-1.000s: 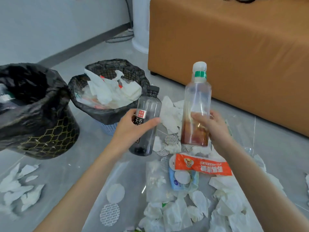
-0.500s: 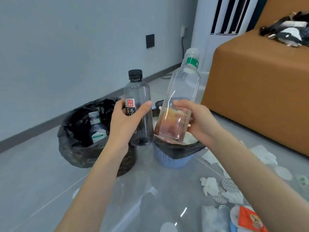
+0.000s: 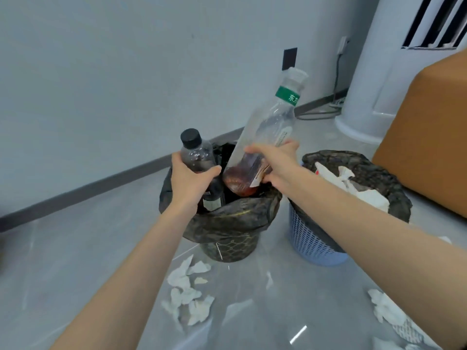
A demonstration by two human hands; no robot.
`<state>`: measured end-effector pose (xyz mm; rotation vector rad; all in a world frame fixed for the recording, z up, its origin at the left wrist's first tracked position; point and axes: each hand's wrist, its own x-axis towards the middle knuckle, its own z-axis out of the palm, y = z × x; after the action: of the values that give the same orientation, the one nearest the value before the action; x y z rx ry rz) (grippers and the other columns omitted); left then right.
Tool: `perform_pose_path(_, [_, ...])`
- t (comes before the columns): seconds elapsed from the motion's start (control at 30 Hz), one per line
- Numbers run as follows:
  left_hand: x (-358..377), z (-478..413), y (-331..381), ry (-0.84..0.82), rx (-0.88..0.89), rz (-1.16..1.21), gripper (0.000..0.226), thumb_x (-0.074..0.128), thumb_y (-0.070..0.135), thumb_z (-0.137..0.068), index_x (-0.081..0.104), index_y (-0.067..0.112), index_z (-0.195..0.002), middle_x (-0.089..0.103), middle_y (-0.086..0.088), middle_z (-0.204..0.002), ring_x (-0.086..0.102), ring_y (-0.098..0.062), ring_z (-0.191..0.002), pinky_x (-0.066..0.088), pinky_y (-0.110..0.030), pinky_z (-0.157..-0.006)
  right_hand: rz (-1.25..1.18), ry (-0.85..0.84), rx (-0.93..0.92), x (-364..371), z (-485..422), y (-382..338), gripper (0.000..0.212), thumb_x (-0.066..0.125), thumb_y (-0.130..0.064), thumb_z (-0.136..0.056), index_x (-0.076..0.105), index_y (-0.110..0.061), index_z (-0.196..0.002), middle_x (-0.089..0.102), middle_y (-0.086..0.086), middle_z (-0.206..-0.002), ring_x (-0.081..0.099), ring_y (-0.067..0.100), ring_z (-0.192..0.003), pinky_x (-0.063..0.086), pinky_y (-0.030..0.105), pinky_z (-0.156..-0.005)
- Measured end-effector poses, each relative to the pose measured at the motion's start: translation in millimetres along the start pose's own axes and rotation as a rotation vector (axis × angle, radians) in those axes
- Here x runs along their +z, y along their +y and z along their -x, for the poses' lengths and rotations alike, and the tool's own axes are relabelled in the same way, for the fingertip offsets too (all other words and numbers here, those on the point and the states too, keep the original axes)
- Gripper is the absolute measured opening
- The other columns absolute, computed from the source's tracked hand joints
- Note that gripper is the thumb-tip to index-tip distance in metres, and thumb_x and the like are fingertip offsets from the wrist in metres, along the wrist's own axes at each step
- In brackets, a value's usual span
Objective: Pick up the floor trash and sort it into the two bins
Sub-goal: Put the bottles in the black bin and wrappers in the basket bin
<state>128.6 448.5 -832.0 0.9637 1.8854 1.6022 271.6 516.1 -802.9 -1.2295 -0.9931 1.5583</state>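
Two bins stand side by side on a glossy grey floor. The black-lined bin is on the left. The blue mesh bin on the right holds white tissue. Pale wall with a dark baseboard behind. White standing unit and orange sofa at right. Crumpled tissues lie on the floor in front of the black-lined bin, more at lower right.

Left hand grips the dark bottle round its body. It is near upright, black cap up, base over that bin's mouth.

Right hand wraps the clear bottle low on its body. Long axis tilted: green-banded neck points up and right toward the wall, base with brownish liquid down at the black-lined bin's opening.

Bottles are close; can't tell if they touch.
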Motion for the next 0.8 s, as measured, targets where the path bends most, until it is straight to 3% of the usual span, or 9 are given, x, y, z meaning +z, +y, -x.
perform_pose_path(0.07, [-4.7, -1.0, -10.6, -0.023, 0.061, -0.129, 0.075, 0.082, 0.018, -0.069, 0.036, 0.020, -0.128, 0.055, 0.001, -0.120, 0.052, -0.013, -0.105, 0.037, -0.024, -0.085, 0.151, -0.003, 0.010, 7.8, -5.3, 10.1, 0.068, 0.076, -0.011, -0.072, 0.022, -0.017, -0.112, 0.045, 0.004, -0.102, 0.051, 0.022, -0.094, 0.048, 0.038, -0.067])
perform_pose_path(0.13, [-8.9, 0.5, -17.4, -0.059, 0.144, -0.288, 0.077, 0.083, 0.024, -0.067, 0.038, 0.020, -0.129, 0.056, 0.001, -0.123, 0.051, -0.011, -0.103, 0.036, -0.022, -0.084, 0.340, -0.013, -0.006, 13.4, -9.6, 22.5, 0.069, 0.076, -0.013, -0.073, 0.018, -0.014, -0.111, 0.039, 0.003, -0.102, 0.045, 0.021, -0.096, 0.042, 0.034, -0.069])
perform_pose_path(0.3, [-11.1, 4.2, -28.4, -0.121, 0.182, -0.612, 0.086, 0.083, 0.042, -0.063, 0.038, 0.012, -0.130, 0.057, -0.004, -0.122, 0.055, -0.021, -0.110, 0.038, -0.025, -0.080, 0.655, -0.133, -0.121, 23.3, -15.3, 53.9, 0.082, 0.080, -0.008, -0.065, 0.020, -0.017, -0.120, 0.042, 0.012, -0.116, 0.050, 0.027, -0.105, 0.044, 0.032, -0.070])
perform_pose_path(0.4, [-10.6, 6.0, -36.2, -0.124, 0.205, -0.691, 0.088, 0.082, 0.044, -0.063, 0.036, 0.011, -0.130, 0.058, -0.005, -0.122, 0.056, -0.023, -0.111, 0.047, -0.032, -0.083, 0.808, -0.167, -0.122, 24.0, -18.5, 59.5, 0.084, 0.083, -0.012, -0.065, 0.025, -0.017, -0.126, 0.044, 0.013, -0.121, 0.052, 0.028, -0.102, 0.045, 0.033, -0.073])
perform_pose_path(0.6, [-8.2, 8.2, -43.3, -0.154, 0.169, -0.785, 0.097, 0.080, 0.042, -0.068, 0.027, 0.009, -0.143, 0.055, -0.011, -0.129, 0.046, -0.029, -0.123, 0.045, -0.041, -0.095, 1.059, -0.178, -0.111, 27.0, -19.3, 65.9, 0.092, 0.085, -0.023, -0.066, 0.024, -0.004, -0.133, 0.045, 0.017, -0.131, 0.049, 0.033, -0.119, 0.047, 0.037, -0.088])
perform_pose_path(0.8, [-7.1, 13.7, -46.0, -0.153, 0.145, -0.776, 0.097, 0.075, 0.039, -0.075, 0.018, 0.009, -0.147, 0.052, -0.015, -0.130, 0.045, -0.029, -0.124, 0.043, -0.040, -0.095, 1.205, -0.199, -0.094, 28.0, -15.8, 73.8, 0.089, 0.080, -0.032, -0.072, 0.026, 0.000, -0.134, 0.049, 0.017, -0.129, 0.052, 0.033, -0.117, 0.045, 0.034, -0.080])
